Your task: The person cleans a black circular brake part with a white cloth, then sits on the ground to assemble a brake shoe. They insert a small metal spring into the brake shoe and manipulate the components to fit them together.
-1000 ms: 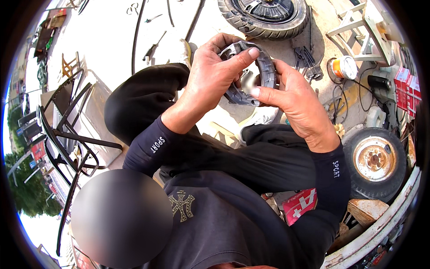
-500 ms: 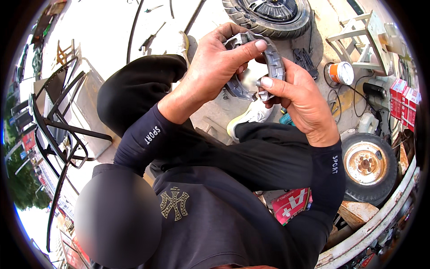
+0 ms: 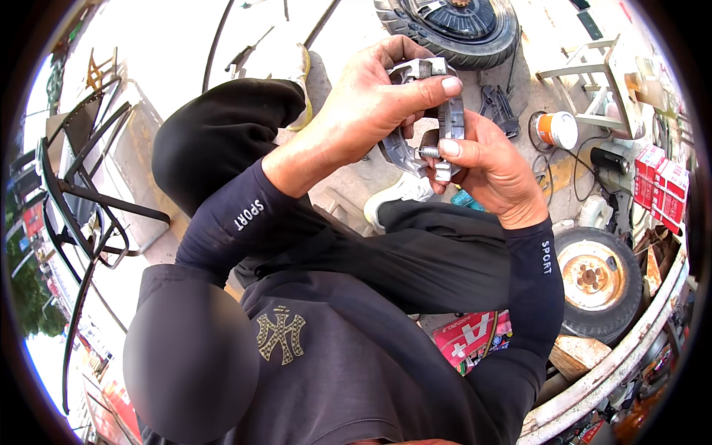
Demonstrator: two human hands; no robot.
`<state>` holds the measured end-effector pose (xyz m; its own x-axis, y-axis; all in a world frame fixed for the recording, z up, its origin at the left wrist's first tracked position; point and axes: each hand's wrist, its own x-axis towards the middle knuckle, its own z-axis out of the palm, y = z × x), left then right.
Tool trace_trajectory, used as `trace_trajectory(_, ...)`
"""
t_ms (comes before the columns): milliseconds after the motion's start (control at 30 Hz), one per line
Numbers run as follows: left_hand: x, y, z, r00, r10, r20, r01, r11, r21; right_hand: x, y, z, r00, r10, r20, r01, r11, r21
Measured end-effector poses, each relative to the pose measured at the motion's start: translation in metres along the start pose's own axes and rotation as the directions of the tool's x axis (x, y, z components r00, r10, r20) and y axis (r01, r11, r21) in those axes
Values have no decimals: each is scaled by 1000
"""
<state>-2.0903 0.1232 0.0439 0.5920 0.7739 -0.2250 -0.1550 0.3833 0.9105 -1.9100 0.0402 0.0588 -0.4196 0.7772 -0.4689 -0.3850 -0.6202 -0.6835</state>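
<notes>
Up above my lap, both hands hold a pair of grey curved metal brake shoes (image 3: 451, 122). My left hand (image 3: 356, 107) is closed around the upper end, its thumb pressed on the top of the shoes. My right hand (image 3: 498, 170) grips the lower right end between thumb and fingers. Beside the right thumb a small coil spring (image 3: 429, 152) spans the lower ends. The shoes stand nearly edge-on, with a narrow gap between them. Some fingers are hidden behind the metal.
A tyre with a black hub (image 3: 452, 22) lies beyond my hands. To the right are a white stool (image 3: 610, 81), an orange-and-white tub (image 3: 556, 130), red-and-white boxes (image 3: 660, 189) and a rusty-rimmed wheel (image 3: 593, 276). A black metal frame (image 3: 70, 200) stands left; a screwdriver (image 3: 241, 56) lies far left.
The brake shoes have turned from a wide, open ring to a more edge-on position, and the opening through them looks narrower. Both hands keep their hold, the right slightly further left.
</notes>
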Motion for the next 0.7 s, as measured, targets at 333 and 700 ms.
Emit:
trace_trajectory(333, -2, -1, 2, 1000, 27, 14, -26, 999, -48, -2, 3, 11, 997, -58, -41, 58, 998, -2)
trace_trajectory(700, -1, -3, 4, 996, 55, 63, -60, 995, 79, -9, -3, 9, 996, 3, -93, -5, 1000, -26)
